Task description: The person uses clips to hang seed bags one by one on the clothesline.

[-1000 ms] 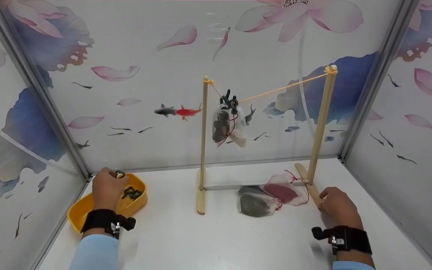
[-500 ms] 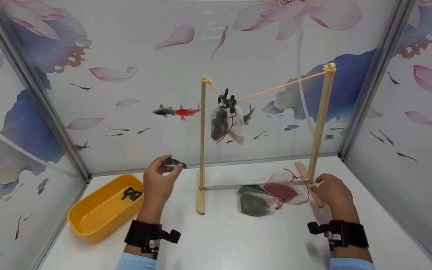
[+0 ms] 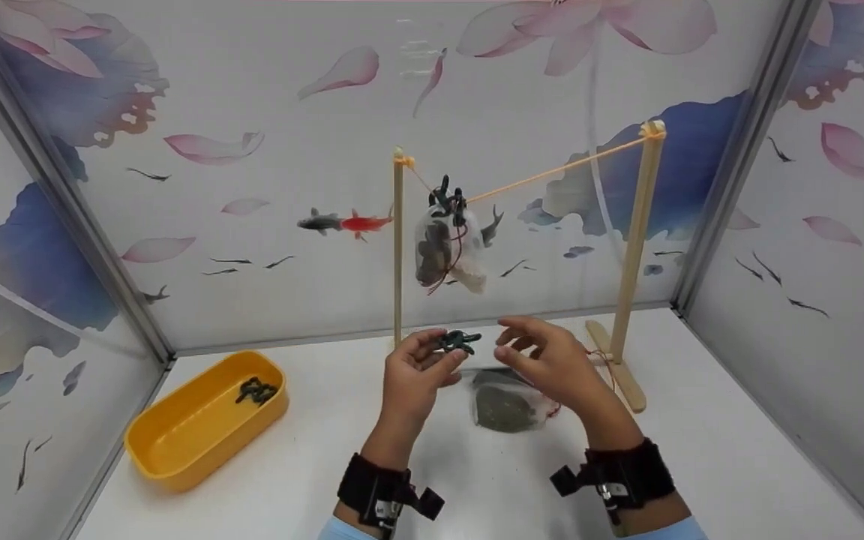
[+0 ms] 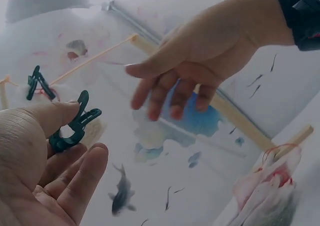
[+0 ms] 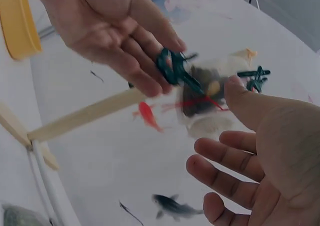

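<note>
My left hand (image 3: 413, 379) pinches a dark green plastic clip (image 3: 460, 342) between thumb and fingers, in front of the wooden stand. In the left wrist view the clip (image 4: 75, 128) has its two handles pointing up and right. My right hand (image 3: 556, 364) is just to the right, fingers loosely bent and holding nothing. Above the hands, filled mesh bags (image 3: 447, 251) hang from the orange string (image 3: 559, 172), held by similar green clips (image 3: 448, 199). Below, a mesh bag with green contents (image 3: 505, 405) lies on the table; the red-filled bag is mostly hidden behind my right hand.
A yellow tray (image 3: 177, 474) with several more green clips (image 3: 256, 391) stands at the left. The stand's wooden posts (image 3: 636, 247) rise behind the hands, one foot (image 3: 631, 386) reaching forward at the right. Patterned panels enclose the white table (image 3: 312, 465).
My left hand has left the yellow tray and moved right to the middle, carrying a clip. My right hand has let go of the stand's right foot and moved left beside it.
</note>
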A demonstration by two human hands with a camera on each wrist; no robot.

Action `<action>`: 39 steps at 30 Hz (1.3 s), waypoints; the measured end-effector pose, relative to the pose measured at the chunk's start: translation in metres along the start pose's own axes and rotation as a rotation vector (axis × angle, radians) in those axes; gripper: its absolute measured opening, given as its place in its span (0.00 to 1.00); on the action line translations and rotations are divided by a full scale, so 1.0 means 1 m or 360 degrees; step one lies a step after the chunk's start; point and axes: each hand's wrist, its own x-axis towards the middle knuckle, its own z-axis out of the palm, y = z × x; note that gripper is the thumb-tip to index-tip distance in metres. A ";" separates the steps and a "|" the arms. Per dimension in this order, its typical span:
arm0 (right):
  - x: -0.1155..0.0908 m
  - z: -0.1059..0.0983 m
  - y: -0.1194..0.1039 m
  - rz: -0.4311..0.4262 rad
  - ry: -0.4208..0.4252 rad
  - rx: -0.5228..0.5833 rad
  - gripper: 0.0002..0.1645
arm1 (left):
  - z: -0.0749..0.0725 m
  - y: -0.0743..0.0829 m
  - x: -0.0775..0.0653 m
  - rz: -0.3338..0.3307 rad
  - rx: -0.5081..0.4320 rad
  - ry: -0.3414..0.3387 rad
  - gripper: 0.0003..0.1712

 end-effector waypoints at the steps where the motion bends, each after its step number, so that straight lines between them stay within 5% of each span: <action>1: -0.001 0.005 -0.004 -0.0037 -0.0010 0.0018 0.33 | 0.004 -0.001 -0.002 -0.0012 -0.0023 -0.0023 0.28; 7: -0.005 0.016 -0.010 -0.0110 0.0061 0.0089 0.29 | 0.020 -0.008 -0.009 -0.0079 -0.0098 -0.0112 0.26; 15: -0.003 0.013 -0.009 -0.0084 0.0043 0.0053 0.24 | 0.027 -0.016 -0.010 -0.0116 -0.0124 -0.0063 0.26; 20: -0.004 0.003 -0.005 -0.0017 0.0184 -0.0030 0.19 | 0.036 -0.033 -0.011 -0.0145 0.0012 -0.0073 0.20; 22: -0.005 -0.004 -0.001 0.0010 0.0274 -0.0034 0.15 | 0.040 -0.043 -0.013 -0.0142 0.0216 -0.0124 0.19; 25: -0.006 -0.012 0.004 0.0038 0.0364 -0.0004 0.12 | 0.046 -0.060 -0.017 -0.0066 0.0722 -0.0285 0.16; 30: -0.007 -0.021 0.010 0.0115 0.0444 0.0032 0.12 | 0.060 -0.087 -0.018 0.0348 0.1601 -0.0597 0.10; 33: -0.008 -0.024 0.012 0.0146 0.0480 0.0046 0.10 | 0.072 -0.097 -0.015 0.0542 0.1997 -0.0673 0.10; 39: -0.009 -0.026 0.013 0.0113 0.0514 0.0062 0.08 | 0.095 -0.110 -0.008 0.0443 0.2561 -0.0734 0.13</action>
